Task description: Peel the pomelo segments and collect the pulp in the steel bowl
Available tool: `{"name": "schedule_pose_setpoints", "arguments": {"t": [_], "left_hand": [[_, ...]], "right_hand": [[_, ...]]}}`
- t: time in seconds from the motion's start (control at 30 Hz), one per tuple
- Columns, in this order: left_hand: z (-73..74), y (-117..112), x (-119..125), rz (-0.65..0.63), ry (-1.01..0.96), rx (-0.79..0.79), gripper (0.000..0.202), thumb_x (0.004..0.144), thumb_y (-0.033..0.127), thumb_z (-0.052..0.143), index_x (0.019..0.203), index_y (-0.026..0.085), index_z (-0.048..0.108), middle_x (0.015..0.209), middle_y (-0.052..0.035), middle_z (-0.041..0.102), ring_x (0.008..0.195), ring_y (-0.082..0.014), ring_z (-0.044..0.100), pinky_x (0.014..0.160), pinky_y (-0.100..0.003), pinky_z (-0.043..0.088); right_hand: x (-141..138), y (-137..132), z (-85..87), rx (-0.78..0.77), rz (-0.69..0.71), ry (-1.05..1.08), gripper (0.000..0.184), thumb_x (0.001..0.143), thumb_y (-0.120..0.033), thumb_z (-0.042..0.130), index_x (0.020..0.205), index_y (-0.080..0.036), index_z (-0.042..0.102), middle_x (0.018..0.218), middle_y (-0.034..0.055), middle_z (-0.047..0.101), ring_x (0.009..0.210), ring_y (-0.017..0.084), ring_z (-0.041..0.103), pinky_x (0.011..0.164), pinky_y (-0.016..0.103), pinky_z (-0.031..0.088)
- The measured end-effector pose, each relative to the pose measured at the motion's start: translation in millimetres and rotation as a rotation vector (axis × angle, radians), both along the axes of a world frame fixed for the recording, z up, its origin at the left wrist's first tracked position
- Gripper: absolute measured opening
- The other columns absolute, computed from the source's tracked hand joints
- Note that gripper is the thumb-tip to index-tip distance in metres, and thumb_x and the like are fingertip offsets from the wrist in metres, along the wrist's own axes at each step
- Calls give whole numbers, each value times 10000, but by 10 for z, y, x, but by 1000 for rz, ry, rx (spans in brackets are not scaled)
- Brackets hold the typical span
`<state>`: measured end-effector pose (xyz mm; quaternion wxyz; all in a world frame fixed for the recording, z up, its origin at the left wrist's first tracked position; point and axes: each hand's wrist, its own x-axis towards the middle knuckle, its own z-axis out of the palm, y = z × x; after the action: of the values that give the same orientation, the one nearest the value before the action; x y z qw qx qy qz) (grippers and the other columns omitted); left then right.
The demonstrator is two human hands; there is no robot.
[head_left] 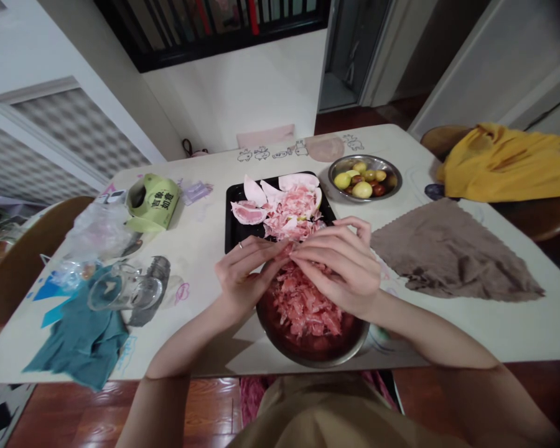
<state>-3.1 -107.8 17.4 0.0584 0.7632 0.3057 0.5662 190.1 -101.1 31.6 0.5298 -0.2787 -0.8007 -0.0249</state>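
Both hands are positioned above the far side of a metal bowl [325, 361], fingertips brought together at the centre. The left hand [247, 269] pinches a small piece of pink pulp [287, 250] between thumb and fingers; a ring is fitted on one finger. The right hand [346, 269] meets it from the other side, its thumb and index finger closed on the same piece, remaining fingers bent and slightly spread. The piece (mostly covered by the fingertips) sits just over the loose pulp [308, 305] heaped in the bowl.

The bowl rests at the near edge of the table [191, 339]. Directly beyond it lies a black tray [234, 233], carrying pale rind wedges [254, 190], an opened fruit segment [249, 213] and a pile of torn membrane [293, 210]. The hands obstruct the view of the tray's near edge and the bowl's far rim.

Right of the tray: a second metal bowl [394, 184] containing small green and brown fruits [361, 190]; nearer, a brown cloth [448, 255]. Left side, well apart: a green container [156, 205], a clear plastic bag [98, 230], a glass mug [121, 289] and a teal cloth [84, 339].
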Motion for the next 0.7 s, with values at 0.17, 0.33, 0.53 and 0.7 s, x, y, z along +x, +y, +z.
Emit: {"name": "schedule_pose_setpoints", "arguments": {"t": [0.17,0.33,0.53,0.7], "left_hand": [[27,-13,9,33,39,28,298,873,160,772,1163,225,750,918,-42,805,772,-150,736,719,-299,609],[20,-23,-5,42,74,31,304,879,176,768,1180,218,744,916,-47,804,777,-154,739,721,-298,614],[15,-36,-10,29,64,4,384,835,126,800,1204,215,741,933,-41,800,780,-147,732,735,-286,611],[20,-31,-9,32,74,9,380,842,124,793,1207,218,739,915,-41,798,770,-148,728,725,-287,613]], "right_hand": [[2,9,7,-21,0,16,126,890,-154,729,964,-255,721,900,-23,811,854,185,741,913,452,443],[20,1,18,-24,4,-24,125,892,-158,727,961,-262,725,905,-27,813,855,188,739,914,457,431],[34,-1,-26,41,-9,-37,126,894,-154,724,981,-245,722,923,-26,814,880,187,737,929,454,424],[41,17,-55,93,-25,-64,150,901,-165,712,998,-278,727,948,-48,814,879,182,734,923,447,427]]}}
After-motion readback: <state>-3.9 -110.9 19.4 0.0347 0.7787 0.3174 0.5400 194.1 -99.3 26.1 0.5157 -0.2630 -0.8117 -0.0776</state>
